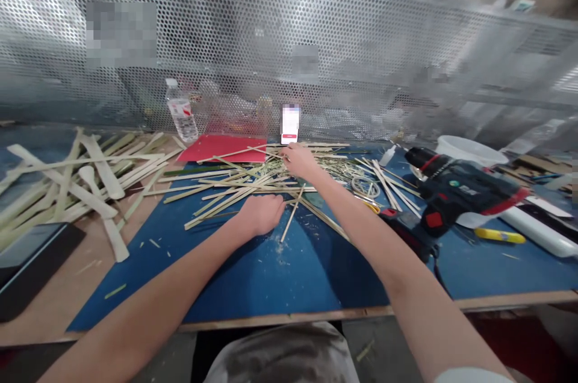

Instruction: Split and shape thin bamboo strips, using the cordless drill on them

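Note:
Many thin, pale bamboo strips [226, 190] lie in a loose heap on the blue mat [271, 280]. Curled fingers close my left hand [262, 214], low over the mat at the heap's near edge; anything inside them is hidden. Farther off, my right hand [298, 160] reaches over the middle of the heap, fingers bent together and pointing down among the strips. Whether it grips one I cannot make out. A single short strip [292, 214] lies between my two hands, pointing toward me.
Wider bamboo slats [63, 184] pile up at left behind a black box-like object [38, 262]. A water bottle [181, 112], red folder [226, 148] and phone [289, 124] stand or lie at the back. A power drill [456, 184], yellow marker [500, 235] and white bowl [472, 149] are right.

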Motion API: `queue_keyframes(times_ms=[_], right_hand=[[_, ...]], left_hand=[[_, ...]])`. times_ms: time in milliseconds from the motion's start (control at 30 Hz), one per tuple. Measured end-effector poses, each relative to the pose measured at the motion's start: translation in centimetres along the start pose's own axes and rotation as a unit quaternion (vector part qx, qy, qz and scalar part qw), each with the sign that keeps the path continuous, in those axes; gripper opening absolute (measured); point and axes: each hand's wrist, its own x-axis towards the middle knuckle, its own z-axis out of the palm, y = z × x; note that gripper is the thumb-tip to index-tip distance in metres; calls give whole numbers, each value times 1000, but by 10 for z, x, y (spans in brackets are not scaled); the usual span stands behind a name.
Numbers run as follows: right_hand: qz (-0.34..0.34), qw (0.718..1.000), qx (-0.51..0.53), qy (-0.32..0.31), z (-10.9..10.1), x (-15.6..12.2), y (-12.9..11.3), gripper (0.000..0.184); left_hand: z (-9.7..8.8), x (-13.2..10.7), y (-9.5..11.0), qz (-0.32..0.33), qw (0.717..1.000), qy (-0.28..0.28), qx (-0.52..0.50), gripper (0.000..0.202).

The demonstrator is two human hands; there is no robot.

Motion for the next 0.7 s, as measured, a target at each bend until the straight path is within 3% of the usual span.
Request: queue_keyframes(times_ms=[200, 333, 433, 533, 600, 700], right_hand=[[-103, 992, -54, -44, 33, 36, -14, 32], [-124, 990, -59, -32, 34, 42, -18, 27], [-113, 992, -53, 15, 12, 38, -19, 31], [-85, 987, -25, 133, -25, 30, -19, 43], [-69, 961, 42, 265, -51, 24, -17, 40], [-22, 923, 157, 351, -85, 17, -7, 36]], left_hand=[[-2, -1, 0, -8, 1000, -4, -4, 38], [-4, -1, -1, -13, 1000, 4, -14, 35], [-4, 0, -3, -12, 999, 29, -33, 34], [-3, 2, -4, -15, 997, 58, -53, 34], [-3, 3, -5, -20, 995, 74, -66, 31], [-3, 5, -6, -22, 992, 95, -86, 29]])
